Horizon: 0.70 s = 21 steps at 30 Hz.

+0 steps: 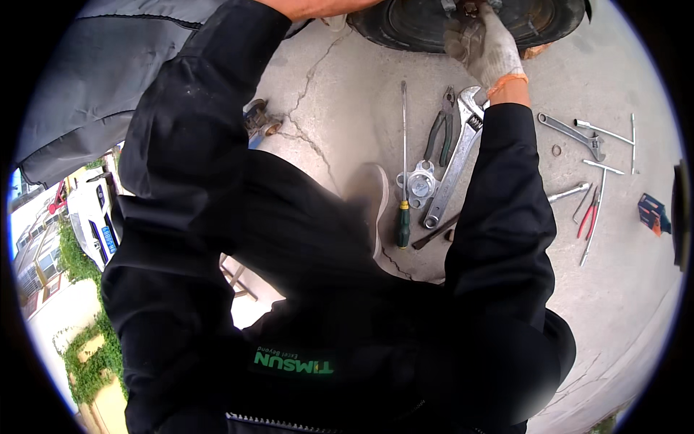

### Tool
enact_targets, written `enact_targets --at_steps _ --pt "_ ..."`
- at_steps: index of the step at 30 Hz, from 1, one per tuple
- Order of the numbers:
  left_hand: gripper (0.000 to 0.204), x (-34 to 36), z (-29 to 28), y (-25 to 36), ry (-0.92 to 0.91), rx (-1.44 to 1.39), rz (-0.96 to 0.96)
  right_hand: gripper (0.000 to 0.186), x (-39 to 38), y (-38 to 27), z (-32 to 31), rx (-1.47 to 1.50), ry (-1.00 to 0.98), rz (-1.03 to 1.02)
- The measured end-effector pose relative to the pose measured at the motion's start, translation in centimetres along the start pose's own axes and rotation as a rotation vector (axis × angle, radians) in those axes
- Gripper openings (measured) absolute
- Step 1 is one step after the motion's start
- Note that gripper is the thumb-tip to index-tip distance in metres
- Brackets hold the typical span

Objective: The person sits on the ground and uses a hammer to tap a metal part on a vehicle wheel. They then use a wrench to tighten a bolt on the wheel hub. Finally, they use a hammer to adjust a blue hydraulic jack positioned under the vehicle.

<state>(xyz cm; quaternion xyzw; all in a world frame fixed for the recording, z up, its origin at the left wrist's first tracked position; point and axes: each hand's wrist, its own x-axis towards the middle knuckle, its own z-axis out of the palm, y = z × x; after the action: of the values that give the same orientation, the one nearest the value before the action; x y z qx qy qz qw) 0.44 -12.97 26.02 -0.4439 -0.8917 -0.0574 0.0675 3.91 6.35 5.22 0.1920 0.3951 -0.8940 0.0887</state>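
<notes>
"Starting with the biggest thing, what could go wrong at that wheel [372, 30]?"

"It stands at the top edge, ahead of the person. If it shifted, I'd expect the gloved right hand [495, 54] at its hub to get pinched; the reddish block [536, 50] beside the tyre may not steady it."

"Is that hand gripping?"

"Its fingers reach the hub, but I can't tell what they grasp. The left hand is past the frame, so I can't tell there either. Underfoot, the shoe [376, 206] could roll on the screwdriver [403, 228] just beside it."

"And the surroundings?"

"Outdoors, on a cracked concrete floor [311, 54], with a white car [90, 217] and greenery [83, 354] off left. Loose on the concrete lie a big adjustable wrench [453, 166], pliers [447, 112] and, smallest, a ring [553, 150]."
</notes>
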Motion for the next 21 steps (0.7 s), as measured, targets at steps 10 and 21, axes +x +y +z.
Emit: enact_targets --at_steps 10,21 --pt "0.103 1.7 0.1 0.4 -0.041 -0.065 -0.011 0.037 6.9 3.9 -4.1 0.544 -0.243 0.011" --pt "0.103 1.5 -1.0 1.1 -0.103 -0.074 -0.066 0.068 3.3 1.2 -1.3 -0.637 0.341 -0.243"
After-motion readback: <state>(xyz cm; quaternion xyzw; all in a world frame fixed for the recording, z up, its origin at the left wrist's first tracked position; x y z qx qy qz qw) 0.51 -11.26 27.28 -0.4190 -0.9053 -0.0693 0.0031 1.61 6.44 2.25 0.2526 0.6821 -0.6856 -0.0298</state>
